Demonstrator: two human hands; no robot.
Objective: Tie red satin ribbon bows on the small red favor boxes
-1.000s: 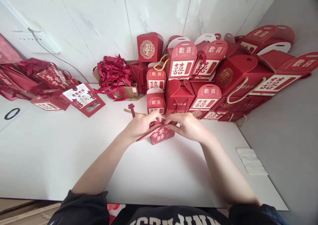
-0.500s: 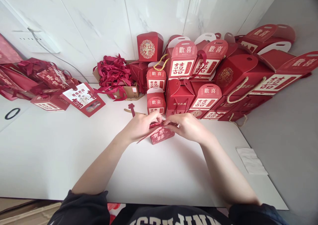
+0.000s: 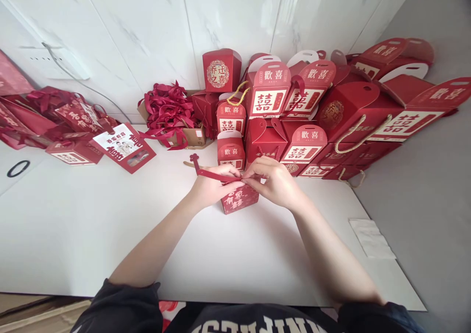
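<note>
A small red gift box (image 3: pixel 241 200) with white lettering stands on the table under both hands. My left hand (image 3: pixel 211 188) is closed at the top of the box, thumb and fingers pinching a red ribbon (image 3: pixel 217 176). One end of that ribbon runs left across the back of the hand. My right hand (image 3: pixel 274 183) pinches at the same spot with thumb and fingertips, meeting the left fingertips. The box's top is largely hidden by the hands. Just behind my left hand lies a red strip with a flower-shaped end (image 3: pixel 194 159).
Stacked red gift boxes (image 3: pixel 270 88) line the wall at the back right. A cardboard box (image 3: pixel 195 137) full of red ribbons (image 3: pixel 165 105) stands behind left. Further left are a photo-printed box (image 3: pixel 127 149), red bags and a black ring (image 3: pixel 18 168). White paper (image 3: pixel 371 237) lies right.
The flat red piece that slanted down to the left, below my left hand, now runs up and left over it. The fingertips have drawn closer together above the box.
</note>
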